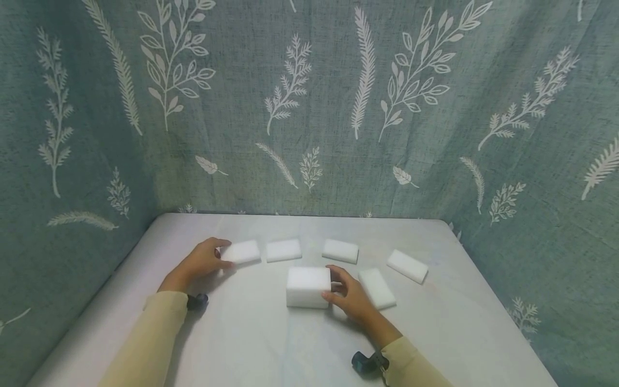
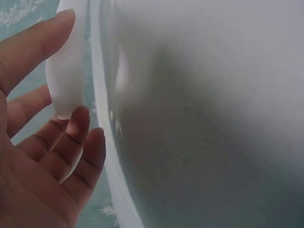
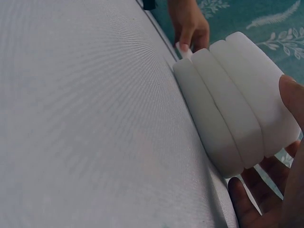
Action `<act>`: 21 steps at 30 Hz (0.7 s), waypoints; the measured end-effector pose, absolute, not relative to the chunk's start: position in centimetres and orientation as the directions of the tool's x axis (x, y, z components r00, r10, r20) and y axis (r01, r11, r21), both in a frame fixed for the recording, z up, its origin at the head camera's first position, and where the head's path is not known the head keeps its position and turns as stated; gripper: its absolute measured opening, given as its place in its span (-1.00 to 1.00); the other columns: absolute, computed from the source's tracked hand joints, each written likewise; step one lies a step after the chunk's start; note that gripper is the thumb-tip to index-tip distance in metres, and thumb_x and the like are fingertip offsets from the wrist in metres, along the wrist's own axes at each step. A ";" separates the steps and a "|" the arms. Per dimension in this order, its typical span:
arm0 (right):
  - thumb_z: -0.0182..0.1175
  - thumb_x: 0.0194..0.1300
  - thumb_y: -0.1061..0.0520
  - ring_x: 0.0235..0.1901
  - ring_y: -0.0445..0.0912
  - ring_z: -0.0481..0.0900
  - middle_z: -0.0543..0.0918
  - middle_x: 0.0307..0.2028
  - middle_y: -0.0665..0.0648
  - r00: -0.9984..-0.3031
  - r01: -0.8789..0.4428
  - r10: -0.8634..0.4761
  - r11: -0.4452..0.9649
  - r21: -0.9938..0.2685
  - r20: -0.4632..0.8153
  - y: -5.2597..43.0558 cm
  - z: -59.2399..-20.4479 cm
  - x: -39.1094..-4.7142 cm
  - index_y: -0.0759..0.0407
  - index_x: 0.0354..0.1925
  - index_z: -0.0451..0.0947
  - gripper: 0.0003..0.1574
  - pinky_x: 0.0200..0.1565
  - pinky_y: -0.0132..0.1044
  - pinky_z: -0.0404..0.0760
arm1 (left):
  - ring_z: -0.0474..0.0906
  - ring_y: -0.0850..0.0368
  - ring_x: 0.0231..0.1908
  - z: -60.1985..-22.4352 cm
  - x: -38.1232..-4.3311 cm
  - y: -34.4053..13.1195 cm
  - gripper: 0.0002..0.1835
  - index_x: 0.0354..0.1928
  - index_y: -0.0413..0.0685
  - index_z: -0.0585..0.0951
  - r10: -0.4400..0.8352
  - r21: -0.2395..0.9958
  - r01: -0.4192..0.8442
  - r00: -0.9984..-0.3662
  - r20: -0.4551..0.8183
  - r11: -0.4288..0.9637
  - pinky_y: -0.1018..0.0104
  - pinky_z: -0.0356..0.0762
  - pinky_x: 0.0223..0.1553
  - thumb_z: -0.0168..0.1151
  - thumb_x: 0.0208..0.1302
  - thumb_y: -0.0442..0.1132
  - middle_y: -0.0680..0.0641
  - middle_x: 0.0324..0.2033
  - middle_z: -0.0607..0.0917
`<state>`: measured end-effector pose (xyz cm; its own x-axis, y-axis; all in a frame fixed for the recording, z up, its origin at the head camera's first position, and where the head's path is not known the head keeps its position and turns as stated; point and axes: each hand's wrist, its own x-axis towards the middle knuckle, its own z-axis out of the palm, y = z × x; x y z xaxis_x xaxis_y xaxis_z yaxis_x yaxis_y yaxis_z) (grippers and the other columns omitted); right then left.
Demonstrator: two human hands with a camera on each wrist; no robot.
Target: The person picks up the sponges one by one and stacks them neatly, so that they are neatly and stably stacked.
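Observation:
At the left of the table, my left hand point(image 1: 204, 259) holds the end of a flat white sponge point(image 1: 244, 252) between thumb and fingers. The left wrist view shows this sponge point(image 2: 69, 76) edge-on, its far end cut off by the frame. A stack of white sponges point(image 1: 308, 287) stands near the middle of the table. My right hand point(image 1: 351, 293) grips its right end, thumb in front and fingers behind. Three layers of the stack point(image 3: 232, 99) show in the right wrist view, lying flush on one another.
Behind the stack lie two loose white sponges, one at centre left point(image 1: 283, 250) and one at centre right point(image 1: 340, 251). Another sponge point(image 1: 377, 288) lies just beyond my right hand, and one more point(image 1: 408, 266) lies farther right. Patterned green cloth point(image 1: 329, 107) surrounds the white table point(image 1: 242, 344).

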<state>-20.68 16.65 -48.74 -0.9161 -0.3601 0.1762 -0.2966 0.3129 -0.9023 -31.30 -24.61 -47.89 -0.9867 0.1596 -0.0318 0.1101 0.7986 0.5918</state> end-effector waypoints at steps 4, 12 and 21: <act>0.34 0.25 0.09 0.11 0.19 0.51 0.45 0.23 0.33 -0.922 -0.303 -0.332 0.305 -0.903 0.198 16.7 -50.5 -21.7 0.22 0.39 0.24 -0.17 0.15 0.04 0.46 | 0.44 -0.01 -0.28 -47.8 -30.8 -24.1 -0.18 0.26 -0.28 0.46 0.169 0.586 0.134 -0.986 -0.005 0.799 0.21 0.48 -0.33 0.56 -0.04 -0.06 -0.16 -0.15 0.53; 0.36 0.22 -0.04 0.13 0.07 0.51 0.45 0.25 0.20 -0.927 -0.281 -0.328 0.289 -0.915 0.181 17.0 -52.3 -22.6 0.07 0.39 0.25 -0.14 0.18 -0.09 0.46 | 0.44 -0.04 -0.21 -47.7 -29.3 -22.8 -0.18 0.24 -0.26 0.49 0.201 0.571 0.173 -0.979 0.015 0.802 0.15 0.49 -0.27 0.56 -0.04 0.00 -0.21 -0.03 0.53; 0.37 0.22 -0.04 0.14 0.05 0.50 0.44 0.25 0.19 -0.929 -0.276 -0.322 0.278 -0.920 0.182 17.0 -52.4 -22.6 0.06 0.39 0.25 -0.14 0.18 -0.12 0.45 | 0.44 -0.02 -0.20 -47.3 -28.3 -22.0 -0.20 0.23 -0.23 0.50 0.190 0.565 0.173 -0.981 0.029 0.807 0.20 0.49 -0.31 0.53 -0.01 0.04 -0.19 0.00 0.54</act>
